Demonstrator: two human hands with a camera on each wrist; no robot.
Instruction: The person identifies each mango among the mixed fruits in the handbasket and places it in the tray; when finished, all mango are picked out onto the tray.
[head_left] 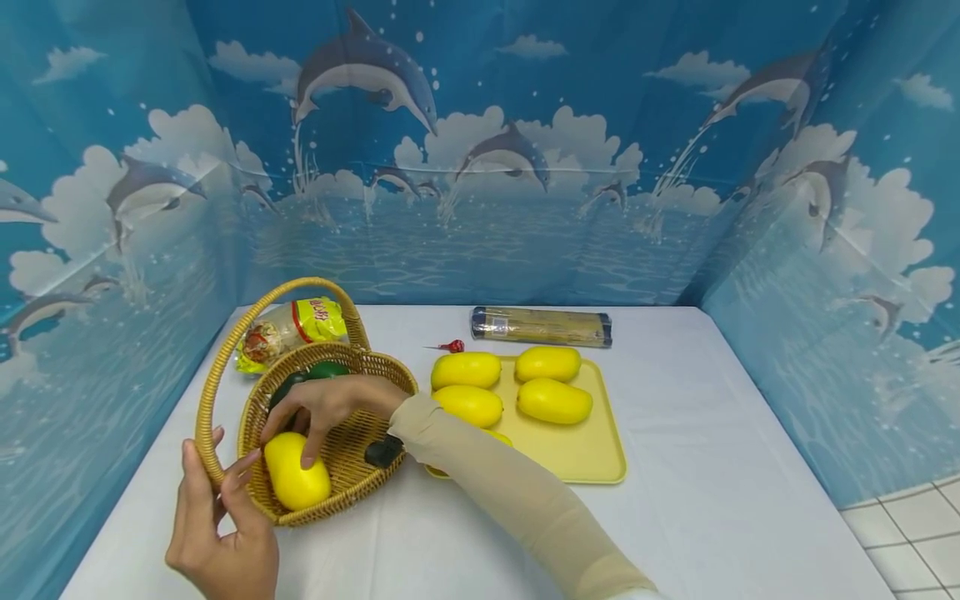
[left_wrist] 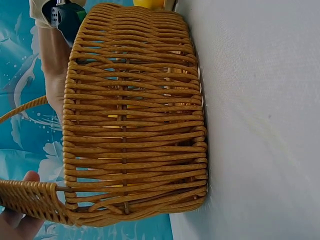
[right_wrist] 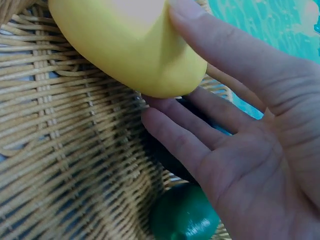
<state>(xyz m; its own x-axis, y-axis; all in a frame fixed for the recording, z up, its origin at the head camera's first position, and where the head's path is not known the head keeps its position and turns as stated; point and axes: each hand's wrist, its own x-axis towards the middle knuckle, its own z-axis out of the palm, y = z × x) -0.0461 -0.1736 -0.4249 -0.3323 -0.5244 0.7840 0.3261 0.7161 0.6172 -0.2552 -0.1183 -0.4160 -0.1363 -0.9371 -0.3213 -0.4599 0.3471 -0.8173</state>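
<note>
A wicker basket [head_left: 352,492] with a tall arched handle [head_left: 206,392] stands at the left of the table. My left hand [head_left: 228,533] grips the handle low down, where it joins the rim; the left wrist view shows the woven side [left_wrist: 135,120] close up. Inside the basket, my right hand [head_left: 330,404] holds a yellow mango [head_left: 296,471] between thumb and fingers, near the front left wall. Close under that hand in the right wrist view lies a shiny green fruit [right_wrist: 185,212], with a darker one partly hidden behind the fingers.
Right of the basket, a yellow tray [head_left: 570,454] bears several more mangoes [head_left: 555,400], one mostly hidden by my right sleeve. A packaged food bag [head_left: 292,329] lies behind the basket. Farther back are a rolled mat [head_left: 542,326] and a small red item [head_left: 452,346].
</note>
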